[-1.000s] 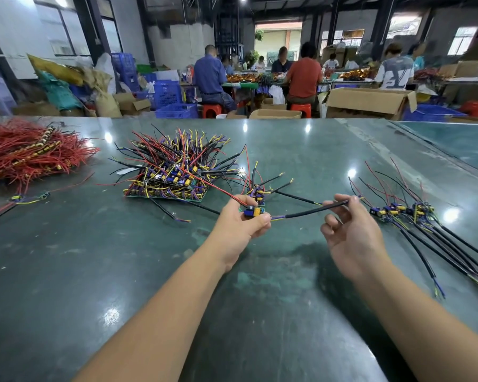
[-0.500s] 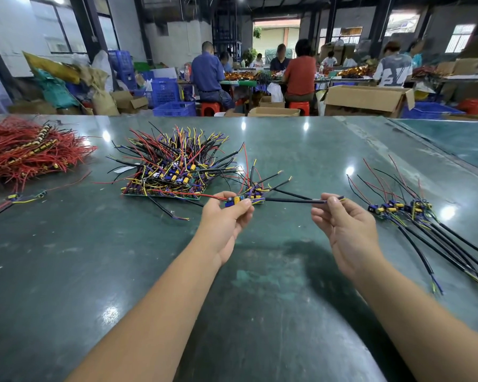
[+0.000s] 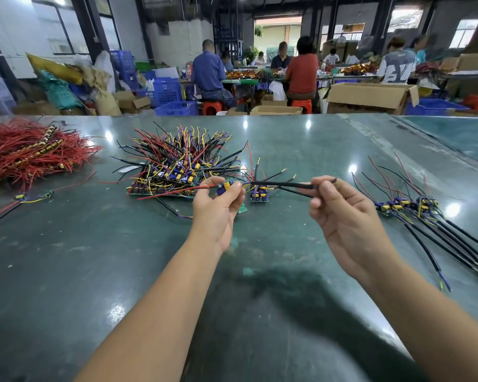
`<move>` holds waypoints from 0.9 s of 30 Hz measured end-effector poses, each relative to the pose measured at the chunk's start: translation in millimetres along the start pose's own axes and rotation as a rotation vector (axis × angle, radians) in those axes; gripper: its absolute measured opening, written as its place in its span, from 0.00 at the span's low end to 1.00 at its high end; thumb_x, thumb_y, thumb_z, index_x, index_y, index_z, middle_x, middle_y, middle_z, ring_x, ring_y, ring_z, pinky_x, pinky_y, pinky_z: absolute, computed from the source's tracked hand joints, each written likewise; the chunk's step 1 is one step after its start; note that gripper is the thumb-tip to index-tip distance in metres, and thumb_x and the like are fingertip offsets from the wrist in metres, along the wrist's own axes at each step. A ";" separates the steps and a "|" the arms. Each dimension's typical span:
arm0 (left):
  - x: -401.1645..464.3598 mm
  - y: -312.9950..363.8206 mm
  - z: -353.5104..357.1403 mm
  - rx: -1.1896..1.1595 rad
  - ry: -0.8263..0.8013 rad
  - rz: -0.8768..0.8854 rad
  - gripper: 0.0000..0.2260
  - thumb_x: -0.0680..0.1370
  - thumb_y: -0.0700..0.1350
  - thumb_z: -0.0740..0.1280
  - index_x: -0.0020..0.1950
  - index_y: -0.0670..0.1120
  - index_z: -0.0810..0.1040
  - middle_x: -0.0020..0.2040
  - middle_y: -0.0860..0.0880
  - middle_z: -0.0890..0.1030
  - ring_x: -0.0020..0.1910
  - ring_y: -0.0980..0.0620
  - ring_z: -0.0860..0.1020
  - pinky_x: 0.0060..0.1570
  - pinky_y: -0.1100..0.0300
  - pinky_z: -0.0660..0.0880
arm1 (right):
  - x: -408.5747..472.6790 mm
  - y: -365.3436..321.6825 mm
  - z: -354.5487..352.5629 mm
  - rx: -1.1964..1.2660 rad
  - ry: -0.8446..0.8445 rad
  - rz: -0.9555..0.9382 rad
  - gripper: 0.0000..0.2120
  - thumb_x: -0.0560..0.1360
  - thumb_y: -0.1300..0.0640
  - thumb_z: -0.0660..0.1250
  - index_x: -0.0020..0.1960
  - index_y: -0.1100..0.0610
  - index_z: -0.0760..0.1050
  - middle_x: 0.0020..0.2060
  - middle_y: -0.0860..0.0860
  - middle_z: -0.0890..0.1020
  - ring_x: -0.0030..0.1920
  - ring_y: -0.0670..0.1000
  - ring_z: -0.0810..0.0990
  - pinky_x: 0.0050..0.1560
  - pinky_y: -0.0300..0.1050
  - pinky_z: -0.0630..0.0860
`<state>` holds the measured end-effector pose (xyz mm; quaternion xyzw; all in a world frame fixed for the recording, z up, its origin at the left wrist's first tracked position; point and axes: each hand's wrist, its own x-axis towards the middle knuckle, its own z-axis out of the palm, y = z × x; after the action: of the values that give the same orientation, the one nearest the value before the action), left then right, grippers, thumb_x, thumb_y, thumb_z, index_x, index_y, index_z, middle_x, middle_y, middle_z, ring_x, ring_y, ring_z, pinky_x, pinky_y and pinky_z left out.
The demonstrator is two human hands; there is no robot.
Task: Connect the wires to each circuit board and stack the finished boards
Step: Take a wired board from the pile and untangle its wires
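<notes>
My left hand point(image 3: 217, 210) pinches a small circuit board point(image 3: 224, 186) with yellow and blue parts, held above the green table point(image 3: 67, 271). A red wire trails left from it. From the board a black cable point(image 3: 279, 184) runs right to my right hand point(image 3: 339, 213), which pinches its far end between thumb and fingers. Behind my left hand lies a big heap of boards point(image 3: 174, 166) with red, black and yellow wires. One loose board point(image 3: 259, 194) sits on the table between my hands. A row of boards with long black cables point(image 3: 414, 208) lies at the right.
A pile of red wires point(image 3: 28, 150) lies at the far left, with a small stray wired piece point(image 3: 34, 197) in front of it. Beyond the table's far edge people sit at other benches among cardboard boxes point(image 3: 370, 97) and blue crates point(image 3: 174, 97).
Both hands have risen slightly and the black cable now lies level between them. The board in my left hand has turned, and its red wire now points left.
</notes>
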<state>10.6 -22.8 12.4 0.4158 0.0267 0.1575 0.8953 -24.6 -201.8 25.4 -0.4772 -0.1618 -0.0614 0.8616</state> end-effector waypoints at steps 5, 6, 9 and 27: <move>-6.9 -1.9 9.9 -0.002 -0.065 -0.054 0.13 0.73 0.27 0.65 0.41 0.45 0.72 0.31 0.48 0.79 0.29 0.53 0.79 0.34 0.65 0.78 | 9.1 6.4 -18.6 0.156 0.293 0.023 0.08 0.79 0.64 0.59 0.46 0.59 0.76 0.34 0.49 0.83 0.33 0.41 0.79 0.40 0.32 0.77; -8.5 -2.9 12.5 0.000 -0.072 -0.070 0.13 0.73 0.27 0.65 0.41 0.45 0.72 0.31 0.49 0.79 0.29 0.53 0.79 0.34 0.64 0.78 | 10.4 8.2 -20.5 0.186 0.339 0.027 0.08 0.80 0.64 0.58 0.45 0.59 0.75 0.33 0.49 0.83 0.33 0.41 0.80 0.40 0.32 0.78; -13.2 -5.3 17.0 0.013 -0.111 -0.126 0.13 0.73 0.27 0.65 0.41 0.45 0.72 0.32 0.47 0.79 0.28 0.53 0.79 0.33 0.64 0.79 | 15.5 9.7 -23.5 0.273 0.408 -0.004 0.09 0.80 0.65 0.57 0.44 0.60 0.74 0.32 0.50 0.84 0.33 0.41 0.81 0.40 0.31 0.78; -16.9 -10.7 6.9 0.116 -0.076 -0.135 0.13 0.74 0.27 0.64 0.45 0.45 0.70 0.36 0.45 0.78 0.31 0.54 0.79 0.38 0.66 0.79 | 1.9 11.7 -16.9 -0.001 0.192 0.467 0.25 0.77 0.43 0.57 0.47 0.67 0.76 0.34 0.60 0.83 0.32 0.53 0.83 0.33 0.41 0.80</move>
<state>-1.4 -39.5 7.5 0.4697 0.0300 0.0790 0.8787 -16.0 -209.7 8.4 -0.4942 0.0352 0.0940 0.8635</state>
